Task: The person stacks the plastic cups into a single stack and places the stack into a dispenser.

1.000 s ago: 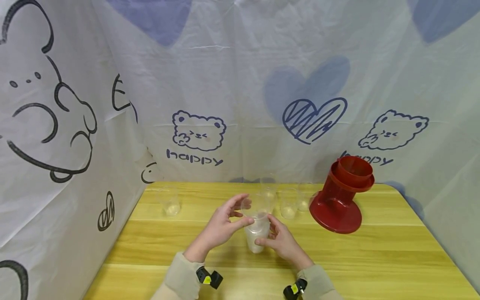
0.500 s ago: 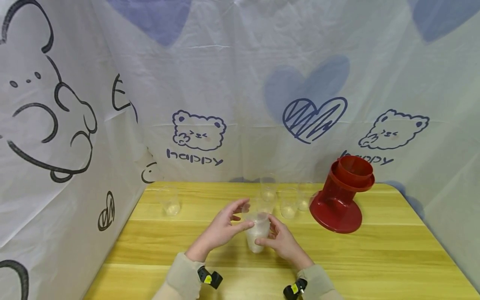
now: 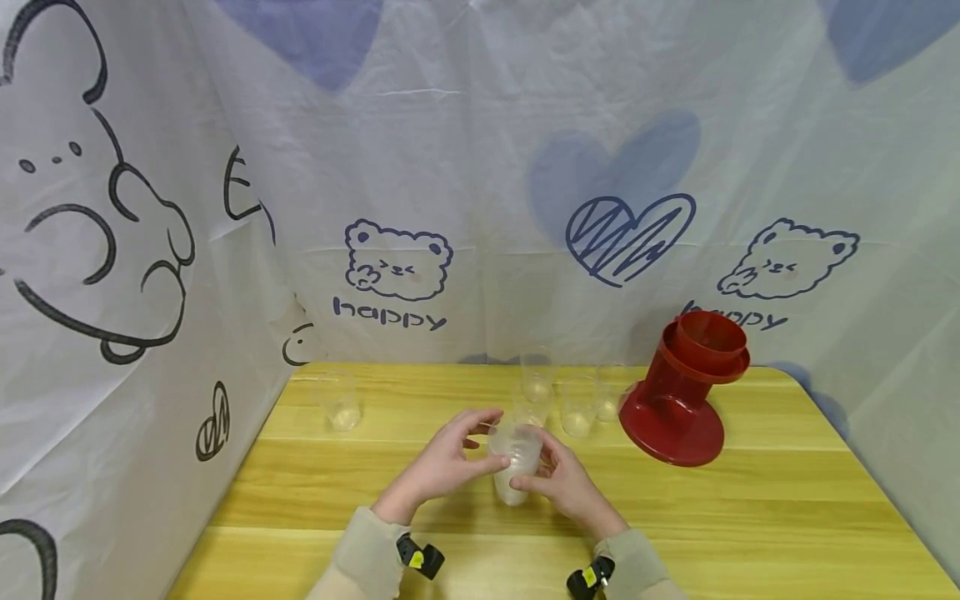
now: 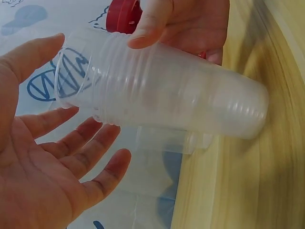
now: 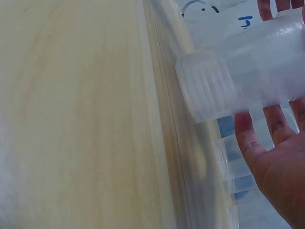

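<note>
A stack of clear plastic cups (image 3: 514,485) stands upright, or nearly so, at the middle of the table. My right hand (image 3: 567,483) grips it from the right, the thumb across its near side. At the stack's top my left hand (image 3: 450,457) pinches the rim of the uppermost cup (image 4: 78,76) between thumb and index finger. Its other fingers spread loosely below, as the left wrist view shows. That cup sits nested, with its rim a little above the ridged rims under it. In the right wrist view the stack's ridged base (image 5: 202,88) appears close to the wood; contact cannot be told.
Behind the stack stand several clear cups, among them one cup (image 3: 577,417) and a further cup (image 3: 537,383). Another single cup (image 3: 342,414) is at the back left. A red plastic tubular piece on a round base (image 3: 678,425) stands back right. Printed cloth (image 3: 480,167) borders the wooden table (image 3: 712,533).
The uppermost cup has slid down into the stack, and my left hand has moved down slightly with it. My right hand stays in place around the stack.
</note>
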Motion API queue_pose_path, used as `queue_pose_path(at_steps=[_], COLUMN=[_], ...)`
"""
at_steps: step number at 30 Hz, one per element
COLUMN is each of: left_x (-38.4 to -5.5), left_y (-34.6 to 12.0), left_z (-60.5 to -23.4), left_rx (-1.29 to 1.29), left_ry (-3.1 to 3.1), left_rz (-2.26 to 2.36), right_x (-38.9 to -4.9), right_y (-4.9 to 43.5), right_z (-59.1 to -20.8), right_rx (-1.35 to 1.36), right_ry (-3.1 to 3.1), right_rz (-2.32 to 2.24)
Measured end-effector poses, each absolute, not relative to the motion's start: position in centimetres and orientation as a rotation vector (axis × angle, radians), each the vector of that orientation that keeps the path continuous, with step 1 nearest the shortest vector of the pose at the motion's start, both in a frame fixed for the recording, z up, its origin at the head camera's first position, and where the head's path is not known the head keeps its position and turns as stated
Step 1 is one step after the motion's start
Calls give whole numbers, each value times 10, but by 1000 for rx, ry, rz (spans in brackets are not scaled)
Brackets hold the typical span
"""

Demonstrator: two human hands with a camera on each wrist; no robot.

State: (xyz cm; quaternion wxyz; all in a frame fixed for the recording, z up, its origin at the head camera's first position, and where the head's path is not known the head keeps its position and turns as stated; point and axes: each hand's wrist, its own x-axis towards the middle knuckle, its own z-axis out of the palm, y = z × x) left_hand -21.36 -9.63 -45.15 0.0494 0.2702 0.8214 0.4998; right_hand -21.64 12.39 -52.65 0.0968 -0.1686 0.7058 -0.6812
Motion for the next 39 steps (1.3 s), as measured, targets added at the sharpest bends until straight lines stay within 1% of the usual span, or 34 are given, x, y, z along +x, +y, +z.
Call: queue_pose_path(at_steps=[9,20,39], left_x=[-214,-214,-209], left_y=[-96,-95,-93], left_z=[-460,-460,-474], left_rx=[797,769,677], left_ry=[2552,2548,2482], left_rz=[1470,1451,1540], right_x=[-217,-216,-217], right_y=[124,125,124], right_z=[-527,-524,-527], right_rx=[-496,-533,-529], right_ry=[2112,2122,2159], right_rz=[-2000,-1992,-1997])
